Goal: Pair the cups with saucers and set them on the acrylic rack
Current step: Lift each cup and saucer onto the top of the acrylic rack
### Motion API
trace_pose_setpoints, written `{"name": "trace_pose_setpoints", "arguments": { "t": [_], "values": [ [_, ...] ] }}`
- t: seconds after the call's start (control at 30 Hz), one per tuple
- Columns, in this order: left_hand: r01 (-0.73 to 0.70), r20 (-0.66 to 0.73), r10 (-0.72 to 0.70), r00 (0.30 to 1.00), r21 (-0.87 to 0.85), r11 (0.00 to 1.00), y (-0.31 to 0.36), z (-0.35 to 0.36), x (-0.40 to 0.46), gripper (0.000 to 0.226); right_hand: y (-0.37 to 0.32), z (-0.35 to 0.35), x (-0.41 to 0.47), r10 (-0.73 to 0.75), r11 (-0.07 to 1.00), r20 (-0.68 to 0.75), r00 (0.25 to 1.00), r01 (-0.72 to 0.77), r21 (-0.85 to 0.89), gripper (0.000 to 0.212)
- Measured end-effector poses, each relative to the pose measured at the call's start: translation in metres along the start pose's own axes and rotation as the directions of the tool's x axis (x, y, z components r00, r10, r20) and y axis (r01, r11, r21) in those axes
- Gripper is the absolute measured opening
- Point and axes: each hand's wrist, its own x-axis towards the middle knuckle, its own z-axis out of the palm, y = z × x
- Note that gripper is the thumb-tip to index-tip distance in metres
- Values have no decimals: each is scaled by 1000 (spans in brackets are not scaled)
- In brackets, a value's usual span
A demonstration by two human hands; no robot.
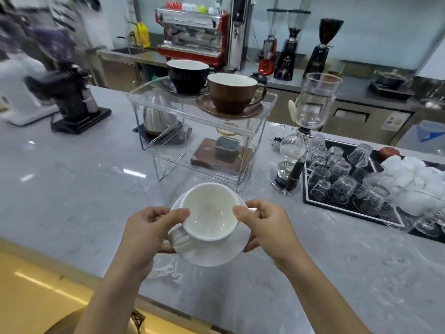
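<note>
A white cup [210, 210] sits on a white saucer [216, 251], held above the grey counter in front of me. My left hand [147, 235] grips the saucer's left edge, thumb against the cup's rim. My right hand [265, 225] grips the saucer's right edge, thumb on the rim too. Beyond them stands the clear acrylic rack [154, 97]. On its top shelf a black cup [187, 77] rests on a dark saucer [166, 85], and a brown cup [232, 92] rests on a brown saucer [231, 113].
A glass siphon brewer [310, 124] stands right of the rack. A black mat [351, 210] with several upturned glasses lies further right. A kettle [160, 119] sits behind the rack and a dark grinder [69, 100] stands at left. The counter's front edge is near my forearms.
</note>
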Motion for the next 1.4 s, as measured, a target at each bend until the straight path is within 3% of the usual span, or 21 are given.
{"name": "trace_pose_setpoints", "arguments": {
  "t": [0.1,0.2,0.33,0.47,0.67,0.73,0.8,0.87,0.93,1.13,1.3,1.4],
  "values": [
    [-17,-48,16,999,-19,1000,3,-13,6,67,-3,14,10,-22,1000,42,999,22,-6,19],
    [-28,-85,25,996,-29,999,7,-26,16,71,-10,30,19,-34,999,66,997,34,3,22],
    [-31,-119,27,993,-39,999,12,-35,34,38,-17,49,33,-10,1000,62,998,9,5,47],
    [-103,-174,93,980,-46,994,23,-37,59,19,-24,70,53,-12,999,23,1000,11,45,36],
    [-135,-246,123,961,-32,990,42,-34,106,44,-42,97,86,-48,994,-58,997,53,91,7],
    [-140,-257,127,958,-33,990,48,-29,119,53,-47,105,99,-67,990,-116,991,81,119,14],
    [-142,-264,127,956,-38,989,55,-21,129,59,-50,111,111,-55,983,-183,981,85,162,1],
    [-149,-269,133,954,-38,988,62,-14,141,55,-51,117,126,-76,980,-261,962,121,160,27],
    [-158,-280,142,949,-37,987,68,-7,154,43,-53,121,140,-87,975,-329,940,148,165,37],
    [-179,-281,166,945,-20,984,78,16,192,34,-61,124,177,-51,955,-487,872,185,231,43],
    [-137,-238,137,961,17,990,80,31,224,27,-62,119,197,75,941,-476,876,96,325,32],
    [-112,-213,123,969,65,992,80,35,237,25,-60,116,206,140,937,-474,869,38,348,41]
  ]
}}
